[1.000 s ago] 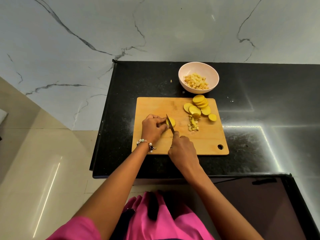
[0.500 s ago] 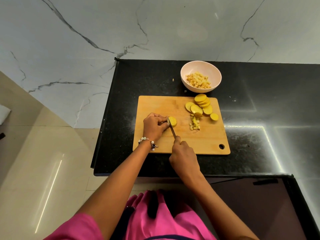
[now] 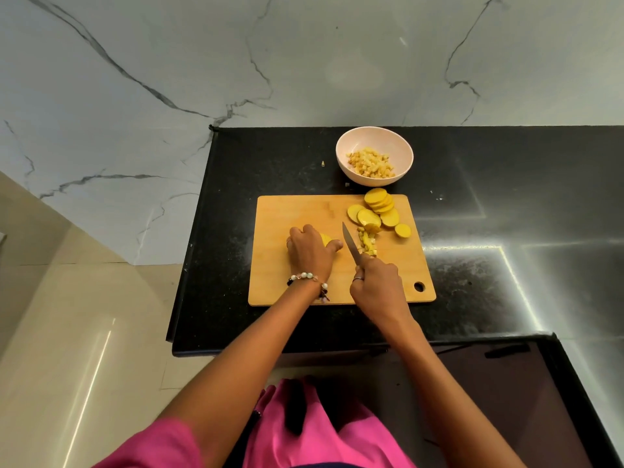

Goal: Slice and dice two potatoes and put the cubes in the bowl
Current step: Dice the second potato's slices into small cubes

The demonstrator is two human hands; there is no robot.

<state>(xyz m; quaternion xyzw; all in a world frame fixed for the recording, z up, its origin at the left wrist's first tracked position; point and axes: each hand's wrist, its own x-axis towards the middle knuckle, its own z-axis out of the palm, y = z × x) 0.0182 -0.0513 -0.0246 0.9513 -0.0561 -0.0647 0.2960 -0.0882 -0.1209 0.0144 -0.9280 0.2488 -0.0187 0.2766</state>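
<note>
Left hand [image 3: 310,249] fingers clamped on potato piece [image 3: 327,238], frame centre, on cutting board [image 3: 297,211]. Right hand [image 3: 376,285] fingers wrapped round knife [image 3: 351,246]. Slices [image 3: 378,211] upper right of board; bowl [image 3: 374,156] holds cubes [image 3: 371,162].

We look from one head-worn wide-angle camera, facing forward and steeply down over the black counter [image 3: 506,163] toward the marble wall [image 3: 304,62], close above the cutting board [image 3: 287,211], our forearms entering from below.
</note>
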